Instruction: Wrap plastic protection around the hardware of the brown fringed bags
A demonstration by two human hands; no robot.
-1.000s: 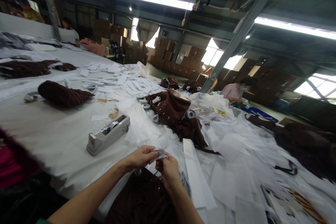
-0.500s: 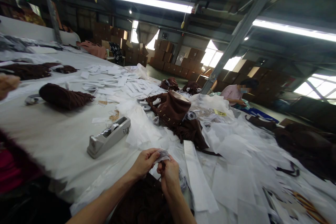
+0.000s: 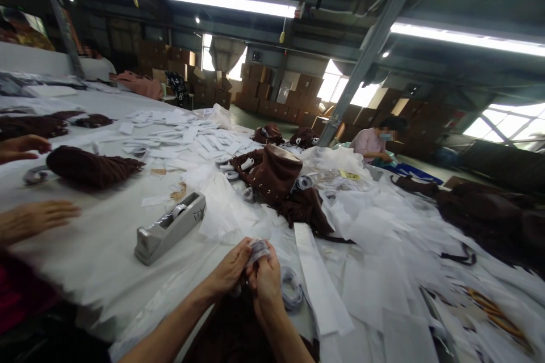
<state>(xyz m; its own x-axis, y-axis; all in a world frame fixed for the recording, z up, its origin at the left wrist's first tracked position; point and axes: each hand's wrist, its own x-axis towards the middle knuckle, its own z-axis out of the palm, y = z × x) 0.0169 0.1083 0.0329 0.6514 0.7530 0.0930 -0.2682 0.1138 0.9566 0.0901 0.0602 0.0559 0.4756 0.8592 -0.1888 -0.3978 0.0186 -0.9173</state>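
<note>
My left hand [image 3: 235, 265] and my right hand [image 3: 267, 285] meet close together, fingers closed on a small piece wrapped in thin whitish material [image 3: 259, 249]. What is inside the wrapping I cannot make out. Below my wrists lies a dark brown bag [image 3: 225, 332], mostly in shadow and partly covered by my forearms. Just right of my right hand rests a coil wrapped in grey-white film [image 3: 293, 290]. A long white paper strip [image 3: 317, 283] lies beyond it. To the left of my hands stands a grey tape dispenser [image 3: 170, 228].
Ahead sits a brown drawstring bag [image 3: 277, 174] with fringe. At left, a co-worker's hand [image 3: 40, 220] reaches over the table near a fringed brown bag [image 3: 93, 169]. White paper pieces [image 3: 187, 130] and tissue sheets [image 3: 370, 238] cover much of the table. A metal post [image 3: 361, 62] rises behind.
My hands have drawn closer together around the wrapped piece. The coil beside my right hand shows more fully. A co-worker's two hands now reach in from the left, where one blurred hand showed before.
</note>
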